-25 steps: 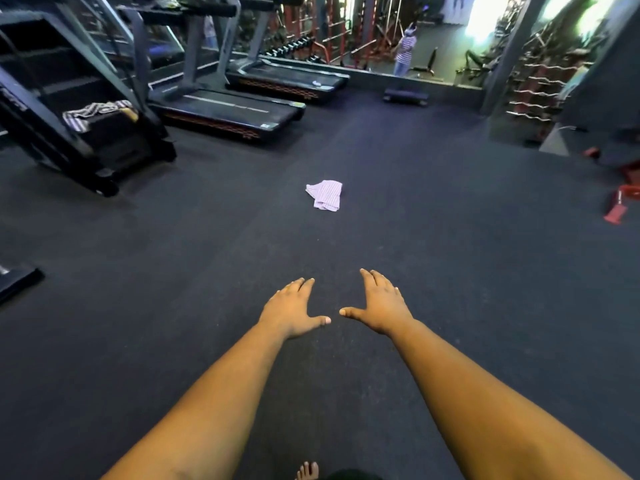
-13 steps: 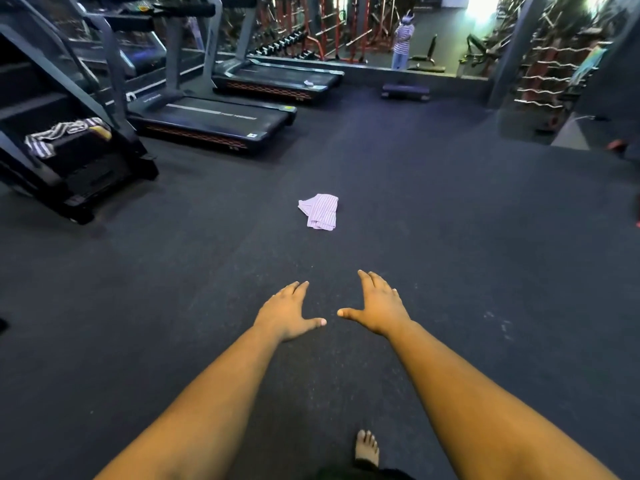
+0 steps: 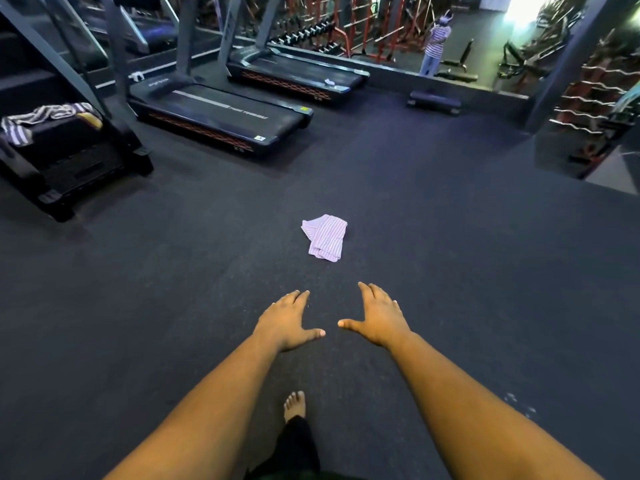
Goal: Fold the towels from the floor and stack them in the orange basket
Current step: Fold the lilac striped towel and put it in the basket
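Towel: striped, crumpled on the dark floor, ahead of both hands, untouched.
Left hand: fingers straight, spread, holding nothing.
Right hand: likewise flat, empty, thumb pointing inward.
Treadmill: far left.

Dark rubber gym floor, treadmills along the mirrored wall
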Demonstrator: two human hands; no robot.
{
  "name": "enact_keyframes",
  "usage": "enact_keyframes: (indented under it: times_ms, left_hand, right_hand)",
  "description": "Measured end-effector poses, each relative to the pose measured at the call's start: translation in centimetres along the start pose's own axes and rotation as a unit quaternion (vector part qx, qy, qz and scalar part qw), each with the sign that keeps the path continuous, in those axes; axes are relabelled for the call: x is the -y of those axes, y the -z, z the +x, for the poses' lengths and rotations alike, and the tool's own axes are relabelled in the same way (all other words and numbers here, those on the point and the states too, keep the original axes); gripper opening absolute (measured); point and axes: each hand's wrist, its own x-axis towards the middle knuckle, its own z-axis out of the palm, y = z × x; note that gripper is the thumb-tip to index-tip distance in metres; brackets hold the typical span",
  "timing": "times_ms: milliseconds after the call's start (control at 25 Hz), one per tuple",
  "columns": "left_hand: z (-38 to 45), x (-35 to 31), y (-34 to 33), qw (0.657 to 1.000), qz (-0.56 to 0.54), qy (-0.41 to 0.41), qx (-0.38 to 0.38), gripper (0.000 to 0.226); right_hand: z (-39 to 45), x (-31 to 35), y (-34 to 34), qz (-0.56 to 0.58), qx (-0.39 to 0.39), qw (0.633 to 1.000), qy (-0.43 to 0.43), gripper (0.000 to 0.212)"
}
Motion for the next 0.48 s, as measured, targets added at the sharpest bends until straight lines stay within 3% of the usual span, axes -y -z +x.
enact_keyframes:
  times_ms: [480]
  left_hand:
    - [28.9, 7.6, 12.7, 0.997, 0.027, -0.002, 0.071, 0.110]
  right_hand:
    - [29.4, 3.3, 7.5, 0.014, 0.039, 0.999, -0.036, 0.115]
